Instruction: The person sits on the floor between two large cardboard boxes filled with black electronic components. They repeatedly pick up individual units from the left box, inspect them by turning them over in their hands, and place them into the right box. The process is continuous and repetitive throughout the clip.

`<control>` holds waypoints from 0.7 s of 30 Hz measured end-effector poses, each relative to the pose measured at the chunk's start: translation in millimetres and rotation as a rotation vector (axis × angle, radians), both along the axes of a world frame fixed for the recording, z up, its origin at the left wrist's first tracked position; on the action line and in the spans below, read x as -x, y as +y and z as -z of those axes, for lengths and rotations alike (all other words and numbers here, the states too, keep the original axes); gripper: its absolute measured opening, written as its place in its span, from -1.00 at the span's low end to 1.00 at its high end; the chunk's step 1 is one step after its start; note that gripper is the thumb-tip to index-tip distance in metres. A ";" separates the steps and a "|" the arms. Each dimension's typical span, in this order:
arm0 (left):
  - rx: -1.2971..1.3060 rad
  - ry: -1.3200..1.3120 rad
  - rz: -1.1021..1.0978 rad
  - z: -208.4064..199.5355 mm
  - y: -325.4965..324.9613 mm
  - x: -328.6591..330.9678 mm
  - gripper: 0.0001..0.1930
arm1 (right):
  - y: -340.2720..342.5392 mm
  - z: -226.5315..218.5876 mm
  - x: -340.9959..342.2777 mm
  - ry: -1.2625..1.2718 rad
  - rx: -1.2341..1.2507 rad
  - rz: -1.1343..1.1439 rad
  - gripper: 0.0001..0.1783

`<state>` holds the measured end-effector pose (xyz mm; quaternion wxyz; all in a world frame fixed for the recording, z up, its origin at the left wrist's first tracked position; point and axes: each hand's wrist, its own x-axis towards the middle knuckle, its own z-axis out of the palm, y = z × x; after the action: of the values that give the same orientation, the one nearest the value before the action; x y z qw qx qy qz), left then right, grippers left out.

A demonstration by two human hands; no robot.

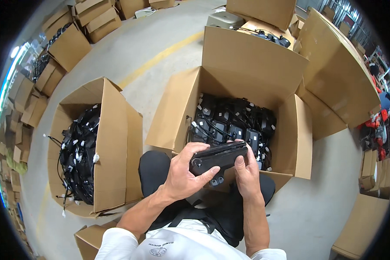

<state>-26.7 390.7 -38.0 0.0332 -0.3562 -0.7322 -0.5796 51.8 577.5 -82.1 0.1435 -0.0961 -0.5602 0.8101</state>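
A long black plastic housing [220,161] is held level above my lap, with a seam along its upper edge and a small two-holed tab below. My left hand [182,171] grips its left end, thumb on the near face. The right end is in my right hand [248,175], thumb on the near side and fingertips behind. Just beyond my hands, an open cardboard box [252,56] holds many similar black units [236,115] with cables and white connectors. Part of its near side is hidden by my hands.
On the left stands another open carton [112,147] full of tangled black cabled parts [80,151]. A tall carton [340,73] rises at the right, with red items [382,116] beyond. Stacked cartons [69,45] line the far left. A yellow line [160,55] crosses the grey floor.
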 end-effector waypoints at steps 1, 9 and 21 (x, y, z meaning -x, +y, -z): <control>0.005 0.030 -0.006 0.7 -3.7 0.8 -0.43 | -1.9 2.7 2.5 0.005 -0.004 -0.017 -0.21; 0.146 0.152 -0.140 -10.6 -22.3 -2.8 -0.44 | -18.5 14.4 12.6 -0.079 0.107 -0.152 -0.38; 0.145 -0.413 -0.143 -29.2 -38.6 6.0 -0.44 | -18.3 9.6 8.8 -0.079 0.073 -0.178 -0.30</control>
<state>-32.6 352.1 -8.8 -0.1022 -0.1786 -0.7864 -0.5825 43.1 559.2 -91.7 0.0449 -0.0829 -0.5419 0.8351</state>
